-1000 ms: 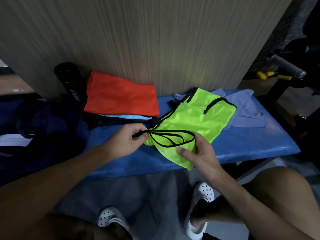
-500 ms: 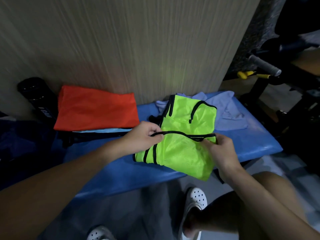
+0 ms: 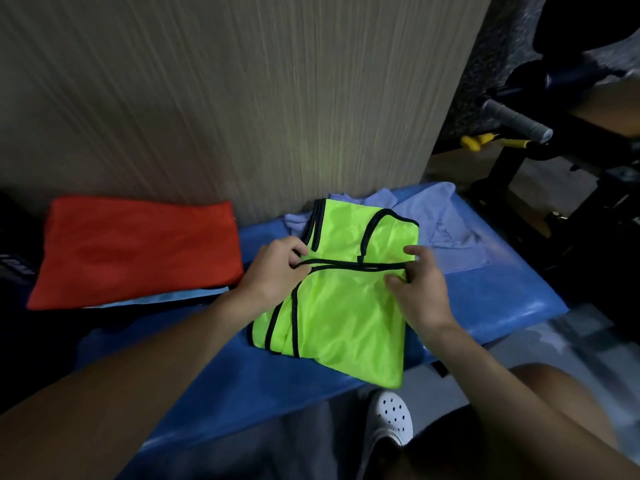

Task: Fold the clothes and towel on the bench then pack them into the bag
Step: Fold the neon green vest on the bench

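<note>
A neon-green mesh vest (image 3: 346, 306) with black trim lies on the blue bench (image 3: 502, 296), its near corner hanging over the front edge. My left hand (image 3: 273, 271) pinches the black-trimmed edge at the vest's left side. My right hand (image 3: 419, 285) grips the same trimmed edge at the right, and the trim is stretched taut between them. A light purple towel (image 3: 450, 230) lies crumpled behind the vest. A folded orange garment (image 3: 135, 251) rests on a stack at the left, with a light blue layer (image 3: 166, 296) under it.
A ribbed beige wall panel (image 3: 242, 98) rises right behind the bench. Dark fabric, possibly the bag (image 3: 20, 271), sits at the far left. Black gym equipment with a grey-gripped bar (image 3: 516, 121) stands to the right. My white shoe (image 3: 391, 420) is on the floor below.
Both hands pulled the vest's black-trimmed edge apart and carried it away from me over the vest. The view swung to the right.
</note>
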A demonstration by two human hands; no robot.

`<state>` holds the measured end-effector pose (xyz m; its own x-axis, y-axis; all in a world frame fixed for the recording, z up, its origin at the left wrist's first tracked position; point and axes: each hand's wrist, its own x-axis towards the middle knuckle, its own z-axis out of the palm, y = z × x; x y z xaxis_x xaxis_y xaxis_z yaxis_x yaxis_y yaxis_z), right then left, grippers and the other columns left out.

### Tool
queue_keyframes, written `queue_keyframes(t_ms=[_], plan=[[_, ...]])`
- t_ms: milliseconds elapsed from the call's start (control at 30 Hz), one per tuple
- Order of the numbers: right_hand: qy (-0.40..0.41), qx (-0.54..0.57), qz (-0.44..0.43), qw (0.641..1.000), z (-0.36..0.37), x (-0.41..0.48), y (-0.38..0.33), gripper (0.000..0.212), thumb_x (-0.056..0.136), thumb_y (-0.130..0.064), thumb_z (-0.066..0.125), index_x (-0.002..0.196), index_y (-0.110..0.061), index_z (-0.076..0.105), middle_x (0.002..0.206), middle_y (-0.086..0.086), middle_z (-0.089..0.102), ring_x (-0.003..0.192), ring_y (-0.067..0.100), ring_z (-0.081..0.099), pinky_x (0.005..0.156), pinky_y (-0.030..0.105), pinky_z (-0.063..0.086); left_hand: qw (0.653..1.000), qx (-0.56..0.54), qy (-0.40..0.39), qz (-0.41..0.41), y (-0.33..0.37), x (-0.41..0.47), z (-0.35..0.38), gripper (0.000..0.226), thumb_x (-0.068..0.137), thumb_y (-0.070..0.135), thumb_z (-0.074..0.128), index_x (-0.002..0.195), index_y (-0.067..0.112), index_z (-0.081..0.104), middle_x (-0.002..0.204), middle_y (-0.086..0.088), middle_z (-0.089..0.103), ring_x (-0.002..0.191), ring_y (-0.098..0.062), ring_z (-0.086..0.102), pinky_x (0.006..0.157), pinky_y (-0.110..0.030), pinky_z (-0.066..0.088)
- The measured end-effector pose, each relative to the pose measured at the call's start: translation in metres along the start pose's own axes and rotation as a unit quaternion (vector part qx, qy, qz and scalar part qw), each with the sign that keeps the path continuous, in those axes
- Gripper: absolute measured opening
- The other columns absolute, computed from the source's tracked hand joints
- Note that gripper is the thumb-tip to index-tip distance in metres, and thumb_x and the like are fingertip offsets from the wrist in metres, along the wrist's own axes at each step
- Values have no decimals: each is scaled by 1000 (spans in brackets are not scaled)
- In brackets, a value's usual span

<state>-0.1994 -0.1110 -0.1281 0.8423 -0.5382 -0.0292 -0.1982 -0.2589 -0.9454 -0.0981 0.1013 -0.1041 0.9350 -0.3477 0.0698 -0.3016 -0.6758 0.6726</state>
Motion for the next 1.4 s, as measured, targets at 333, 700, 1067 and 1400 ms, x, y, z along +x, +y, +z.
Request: queue_keyframes(t_ms=[333, 700, 1067, 1400], plan=[[-6, -191, -199, 961, -10, -39, 3, 50, 76, -12, 78, 121, -13, 57, 104, -3, 51, 99, 21, 49, 89, 39, 43, 984, 92, 47, 147, 0, -68, -11, 19, 81, 42, 60, 86, 23, 63, 78, 14, 53, 77, -13, 51, 71, -39, 45], [-182, -289, -217, 915, -18, -81, 28, 63, 70, -60, 70, 122, -25, 60, 119, -9, 54, 113, 13, 50, 88, 27, 28, 992, 125, 19, 16, -3, -135, -11, 26, 74, 45, 82, 71, 23, 69, 64, 15, 45, 57, 4, 43, 68, -32, 38], [-188, -291, -248, 905, -24, -79, 38, 54, 74, -46, 76, 121, -24, 61, 121, -10, 53, 114, 13, 50, 91, 25, 27, 997, -10, 75, -24, -8, -129, -4, 25, 73, 22, 82, 63, 35, 62, 71, 17, 60, 64, -8, 53, 67, -40, 51], [-204, -356, -299, 861, -37, -72, 43, 51, 74, -41, 77, 120, -23, 63, 125, -9, 57, 114, 15, 56, 89, 25, 35, 1000, 7, -9, -21, -18, -112, -35, 20, 73, 20, 79, 62, 24, 63, 64, 9, 60, 59, -10, 54, 61, -35, 48]])
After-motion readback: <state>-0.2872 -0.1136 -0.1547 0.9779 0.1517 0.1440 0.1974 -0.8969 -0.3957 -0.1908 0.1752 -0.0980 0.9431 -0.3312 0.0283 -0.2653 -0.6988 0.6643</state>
